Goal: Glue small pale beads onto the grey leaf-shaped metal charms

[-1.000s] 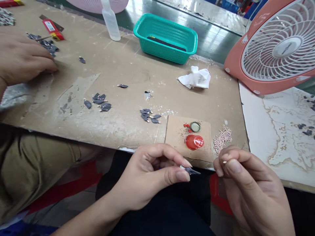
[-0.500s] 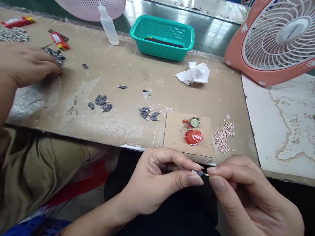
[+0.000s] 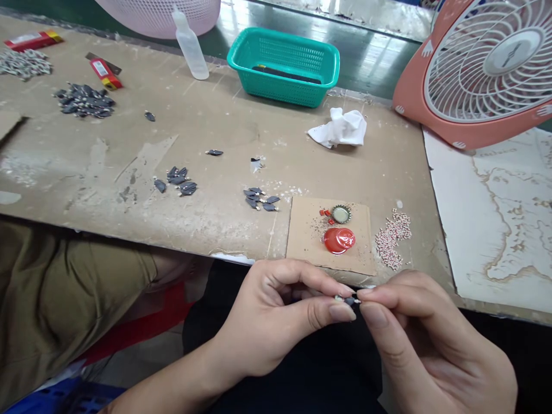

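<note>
Clock positions are read from the small dark piece [image 3: 350, 301], with 12 o'clock toward the top of the view. The piece is held off the table [image 3: 241, 121], just beyond its near edge and above a dark-clothed lap. The left hand [image 3: 278, 316], at 9 o'clock, is closed to a pinch: thumb and index fingertip grip the piece between them, its pale left end showing at the tips, and the other fingers are bent behind the index. The right hand [image 3: 431, 339], at 4 o'clock, is likewise nearly closed, with thumb and index pinched about a small pale bit [image 3: 357, 301] at the right end of the piece; whether the bit is joined to it cannot be told. The two index fingertips are just beside each other. At 12 o'clock, a cardboard square [image 3: 302, 247] carries a glossy red container [image 3: 338, 240] and an upturned bottle cap [image 3: 341, 214]; farther out lies a crumpled white cloth [image 3: 345, 127]. At 1 o'clock, a scatter of pale beads [image 3: 392, 238] lies near the cardboard. Similar dark pieces form a cluster [image 3: 261, 199] between 10 and 11 o'clock and a larger heap [image 3: 84, 102] at 10 o'clock.
</note>
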Motion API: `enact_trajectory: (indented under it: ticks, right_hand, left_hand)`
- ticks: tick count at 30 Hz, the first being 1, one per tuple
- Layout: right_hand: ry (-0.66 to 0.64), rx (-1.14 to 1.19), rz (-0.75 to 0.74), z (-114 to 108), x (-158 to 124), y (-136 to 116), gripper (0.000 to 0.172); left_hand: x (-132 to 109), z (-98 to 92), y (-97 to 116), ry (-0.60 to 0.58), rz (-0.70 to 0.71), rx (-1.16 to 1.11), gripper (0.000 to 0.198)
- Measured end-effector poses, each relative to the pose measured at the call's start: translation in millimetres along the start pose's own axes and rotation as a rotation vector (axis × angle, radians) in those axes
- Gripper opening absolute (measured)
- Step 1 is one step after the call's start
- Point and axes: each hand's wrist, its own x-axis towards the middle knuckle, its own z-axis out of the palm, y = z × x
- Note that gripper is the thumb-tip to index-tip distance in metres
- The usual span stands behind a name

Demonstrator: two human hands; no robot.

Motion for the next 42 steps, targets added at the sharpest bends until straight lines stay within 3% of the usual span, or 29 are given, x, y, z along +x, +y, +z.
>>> enact_trajectory:
  ticks: [13,27,34,42]
  right_hand:
    - [0.042,-0.011,-0.005,4,-3,0,0.016]
    - [-0.09,-0.005,-0.074,-1,-1,5,0.018]
    - [-0.13,0.034,-0.081,0,3,6,0.014]
    - [-0.197,0.071,-0.111,-6,5,16,0.011]
  left_hand:
    - [-2,0.3,-2,0.015,0.155,0.104,0.026]
    - [-4,-3.3,-2,0.039,0.294,0.289,0.023]
    - [-4,-9.6,-4,-0.046,0.527,0.43,0.015]
    - [-2,-12.0,-6,-0.065,0.555,0.469,0.016]
